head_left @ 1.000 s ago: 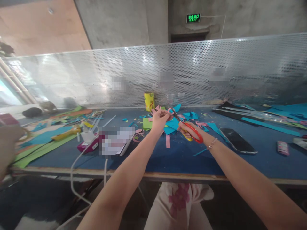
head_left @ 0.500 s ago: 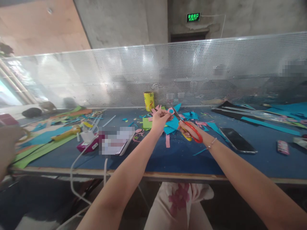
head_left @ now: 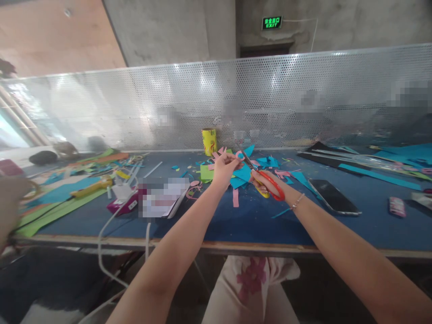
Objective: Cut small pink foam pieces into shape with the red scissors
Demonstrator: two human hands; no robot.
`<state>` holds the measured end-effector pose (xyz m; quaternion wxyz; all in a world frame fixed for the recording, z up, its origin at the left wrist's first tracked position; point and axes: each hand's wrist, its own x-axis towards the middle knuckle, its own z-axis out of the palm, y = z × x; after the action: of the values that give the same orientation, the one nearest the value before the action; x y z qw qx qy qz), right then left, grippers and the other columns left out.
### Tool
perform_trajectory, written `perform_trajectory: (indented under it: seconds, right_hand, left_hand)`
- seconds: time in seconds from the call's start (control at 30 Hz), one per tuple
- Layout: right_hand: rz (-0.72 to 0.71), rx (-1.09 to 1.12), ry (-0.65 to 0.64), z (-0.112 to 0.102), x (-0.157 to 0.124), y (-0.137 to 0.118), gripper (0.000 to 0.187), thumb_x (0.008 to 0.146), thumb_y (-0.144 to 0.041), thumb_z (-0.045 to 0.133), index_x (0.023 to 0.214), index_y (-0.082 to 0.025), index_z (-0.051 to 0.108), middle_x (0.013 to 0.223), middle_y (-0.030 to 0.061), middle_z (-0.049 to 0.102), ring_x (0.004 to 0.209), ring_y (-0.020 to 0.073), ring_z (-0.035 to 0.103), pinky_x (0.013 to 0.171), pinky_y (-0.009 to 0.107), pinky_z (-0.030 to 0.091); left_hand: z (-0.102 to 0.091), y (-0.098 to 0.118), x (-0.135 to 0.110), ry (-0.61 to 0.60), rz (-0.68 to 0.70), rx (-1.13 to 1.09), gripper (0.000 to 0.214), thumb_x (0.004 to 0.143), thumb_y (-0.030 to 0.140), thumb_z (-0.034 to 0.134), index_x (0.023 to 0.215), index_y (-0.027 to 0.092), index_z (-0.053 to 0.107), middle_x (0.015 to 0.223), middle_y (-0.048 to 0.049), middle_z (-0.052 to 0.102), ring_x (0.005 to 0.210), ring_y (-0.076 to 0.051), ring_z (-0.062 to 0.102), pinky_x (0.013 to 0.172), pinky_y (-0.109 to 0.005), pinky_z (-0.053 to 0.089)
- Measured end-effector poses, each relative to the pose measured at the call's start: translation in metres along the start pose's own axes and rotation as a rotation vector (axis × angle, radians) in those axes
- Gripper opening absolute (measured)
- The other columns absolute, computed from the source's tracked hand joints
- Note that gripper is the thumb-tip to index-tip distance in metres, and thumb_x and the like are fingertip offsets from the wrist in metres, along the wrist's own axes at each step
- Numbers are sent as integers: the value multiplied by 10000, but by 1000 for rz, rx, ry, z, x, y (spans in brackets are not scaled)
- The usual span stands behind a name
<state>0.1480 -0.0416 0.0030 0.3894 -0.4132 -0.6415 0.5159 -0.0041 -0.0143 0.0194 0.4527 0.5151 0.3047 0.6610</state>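
Note:
Between the fingertips of my left hand (head_left: 225, 167) is a small pink piece with blue on it (head_left: 240, 155), pinched at its left side. My right hand (head_left: 263, 181) grips scissors (head_left: 276, 188) with red and yellow handles. Their blades point up and away, right beside the small piece; whether they touch it I cannot tell. Beneath both hands lies a heap of blue scraps (head_left: 240, 178), with pink and green bits among them. A pink strip (head_left: 235, 198) lies in front of the heap.
A yellow roll (head_left: 209, 142) stands behind the scraps. On the right lie a black phone (head_left: 334, 197) and a pink-white small item (head_left: 397, 207). To the left are a white-screened device (head_left: 165, 198), a purple power strip (head_left: 123, 204) and a yellow glue gun (head_left: 91, 188). A perforated metal screen (head_left: 189, 103) borders the table.
The pink and blue piece looks slightly turned in my left fingertips, with less blue showing. Both hands and the scissors stay nearly in place; the whole view shifts very slightly.

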Motion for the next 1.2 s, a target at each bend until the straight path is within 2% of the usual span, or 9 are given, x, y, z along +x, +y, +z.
perform_trajectory:
  seconds: [0.3,0.67,1.2]
  right_hand:
    - [7,-22,14,2,-2,-3,382,764,-525,549,646,-169,478,435,-58,389,336,39,305,334,186,232]
    - [-8,2,-6,0,1,2,378,756,-528,553,678,-162,493,453,-57,412,334,35,307,334,184,240]
    - [-39,19,-17,-1,0,2,437,674,-591,587,667,-165,490,459,-59,419,343,35,313,345,192,239]
  left_hand:
    - [0,0,0,2,6,-3,186,643,207,672,673,162,495,578,16,604,538,-88,594,626,-254,504]
    - [-1,-2,1,9,18,-7,179,637,185,671,676,163,498,570,15,597,528,-98,588,634,-275,505]
    - [-1,-2,1,1,26,-12,171,627,190,668,664,162,504,543,33,576,510,-82,563,610,-247,483]
